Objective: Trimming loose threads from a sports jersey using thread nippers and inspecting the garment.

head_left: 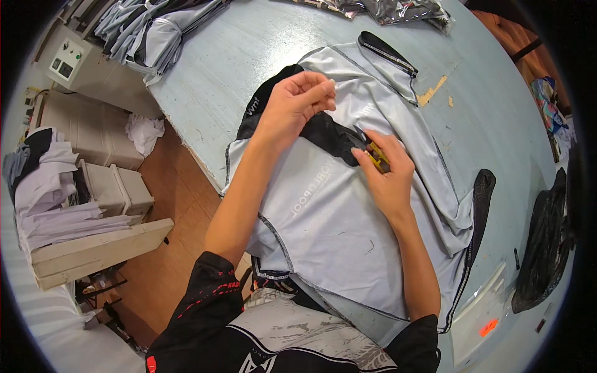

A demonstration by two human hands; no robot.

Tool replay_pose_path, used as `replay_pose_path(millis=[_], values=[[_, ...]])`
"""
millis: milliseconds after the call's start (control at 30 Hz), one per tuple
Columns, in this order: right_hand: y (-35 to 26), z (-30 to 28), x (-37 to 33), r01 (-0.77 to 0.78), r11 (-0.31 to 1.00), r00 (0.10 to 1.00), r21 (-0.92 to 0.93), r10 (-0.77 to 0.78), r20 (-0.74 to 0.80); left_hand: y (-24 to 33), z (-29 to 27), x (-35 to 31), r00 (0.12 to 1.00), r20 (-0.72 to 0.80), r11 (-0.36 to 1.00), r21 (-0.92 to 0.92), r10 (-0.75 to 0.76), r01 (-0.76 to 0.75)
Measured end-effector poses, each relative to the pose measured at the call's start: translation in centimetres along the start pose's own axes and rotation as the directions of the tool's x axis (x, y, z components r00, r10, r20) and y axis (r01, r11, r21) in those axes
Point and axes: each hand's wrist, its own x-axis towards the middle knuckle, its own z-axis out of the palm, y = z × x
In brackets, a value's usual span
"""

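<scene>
A light grey and black shirt (339, 230), apparently inside out with its seams showing, lies spread on the table in front of me. My left hand (297, 104) is raised over the shirt's black part, its thumb and fingertips pinched together. Whatever is between those fingertips is too small to make out. My right hand (388, 171) is closed around yellow-handled thread snips (377, 156), their dark tip pointing up and left, just above the bunched black fabric (333, 138). Short loose threads lie on the grey fabric nearer to me.
Folded grey and black garments (165, 40) are piled at the table's far left, with plastic-wrapped packs (404, 11) at the far edge. A black plastic bag (540, 248) lies at right. Stacked pale cloth (68, 214) rests on a board left of the table.
</scene>
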Motion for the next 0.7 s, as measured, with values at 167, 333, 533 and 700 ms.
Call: replay_pose_path(millis=[167, 333, 533, 700], values=[[0.5, -0.4, -0.8, 0.290, 0.938, 0.957, -0.191, -0.283, 0.062, 4.2, -3.3, -2.6, 0.952, -0.076, 0.955, 0.013, 0.295, -0.295], [0.4, 0.0, -0.8, 0.247, 0.953, 0.968, -0.176, -0.235, 0.089, 9.4, -9.3, -8.4, 0.679, -0.091, 0.057, 0.996, 0.729, 0.072], [0.1, 0.2, -0.9, 0.210, 0.962, 0.977, -0.173, -0.200, 0.071, 5.9, -3.9, -8.6, 0.855, -0.124, 0.268, 0.963, 0.503, -0.018], [-0.3, 0.6, -1.0, 0.123, 0.980, 0.992, -0.159, -0.125, -0.004, 5.1, -4.8, -8.3, 0.957, 0.032, -0.112, 0.994, 0.290, 0.001]])
